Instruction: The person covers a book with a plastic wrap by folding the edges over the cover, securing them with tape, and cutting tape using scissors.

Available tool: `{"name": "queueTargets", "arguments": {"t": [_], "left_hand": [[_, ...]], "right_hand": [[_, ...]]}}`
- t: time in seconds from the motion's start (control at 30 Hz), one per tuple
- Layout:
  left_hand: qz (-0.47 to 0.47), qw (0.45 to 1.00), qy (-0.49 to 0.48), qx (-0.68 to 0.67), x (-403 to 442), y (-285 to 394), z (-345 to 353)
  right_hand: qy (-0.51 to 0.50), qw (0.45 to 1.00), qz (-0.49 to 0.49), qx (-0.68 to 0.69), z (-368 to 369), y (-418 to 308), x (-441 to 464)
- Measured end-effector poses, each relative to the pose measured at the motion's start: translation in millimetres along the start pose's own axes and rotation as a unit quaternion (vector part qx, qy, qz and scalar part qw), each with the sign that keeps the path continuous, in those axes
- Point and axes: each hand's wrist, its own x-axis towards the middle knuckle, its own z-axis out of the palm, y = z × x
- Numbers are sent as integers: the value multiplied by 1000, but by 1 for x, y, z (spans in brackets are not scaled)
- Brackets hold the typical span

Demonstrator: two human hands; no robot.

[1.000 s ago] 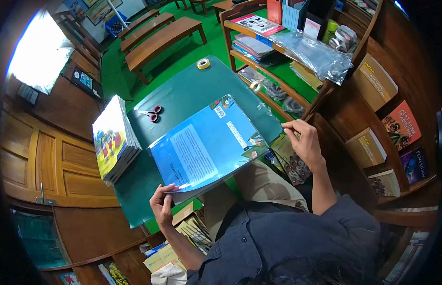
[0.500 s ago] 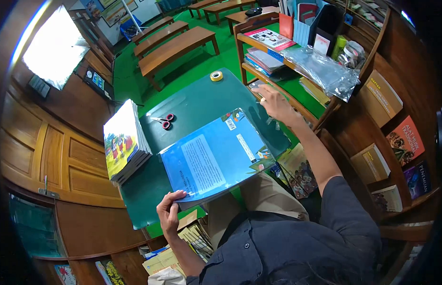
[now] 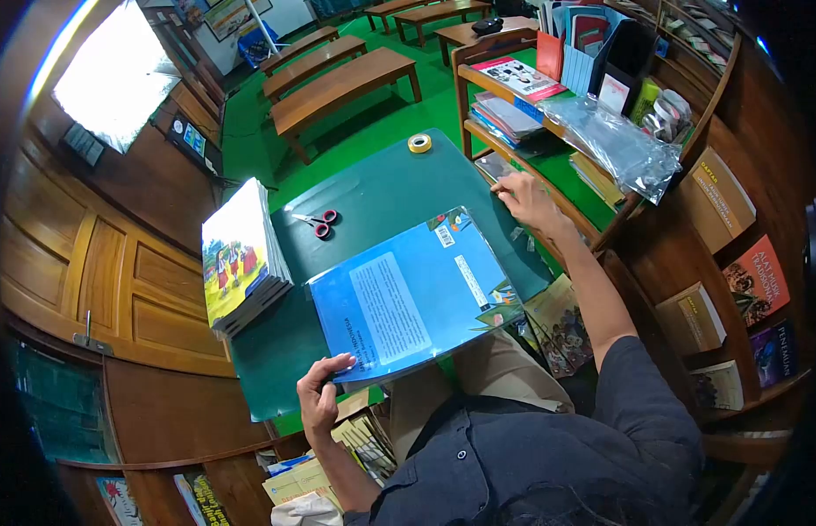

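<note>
A blue book [image 3: 408, 294] lies back cover up on the green table [image 3: 373, 188], overhanging the edge near my lap. Its surface is glossy. My left hand [image 3: 319, 399] is closed on the book's near left corner, with the thumb on top. At the table's right edge, my right hand [image 3: 532, 206] has its fingers bent and drawn together. Whatever they pinch is too small to make out. Small clear strips [image 3: 518, 234] hang on the edge just below that hand. Red-handled scissors [image 3: 320, 223] and a yellow tape roll [image 3: 419, 143] lie farther back.
A tall stack of books [image 3: 241, 263] stands on the table's left side. To the right, a wooden shelf [image 3: 504, 101] holds papers, folders and a clear plastic sheet [image 3: 614, 145]. Wooden benches [image 3: 342, 88] stand on the green floor beyond.
My right hand has come back from beyond the table's right edge, and its fingers have curled in. My left hand keeps hold of the book. The view has shifted slightly.
</note>
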Motion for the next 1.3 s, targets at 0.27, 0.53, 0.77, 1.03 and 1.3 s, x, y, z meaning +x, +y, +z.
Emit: {"name": "queueTargets", "arguments": {"t": [0.27, 0.53, 0.77, 1.03, 1.3], "left_hand": [[47, 997, -6, 63, -3, 16, 0], [90, 988, 24, 124, -7, 37, 24], [31, 996, 36, -76, 11, 56, 83], [4, 989, 54, -140, 14, 30, 93], [-16, 982, 70, -175, 4, 21, 78]], "right_hand": [[-20, 989, 86, 120, -13, -4, -4], [22, 973, 111, 203, -76, -64, 17], [-34, 943, 21, 330, -92, -166, 3], [-32, 950, -67, 304, -49, -243, -34], [-41, 967, -118, 220, -37, -258, -41]]}}
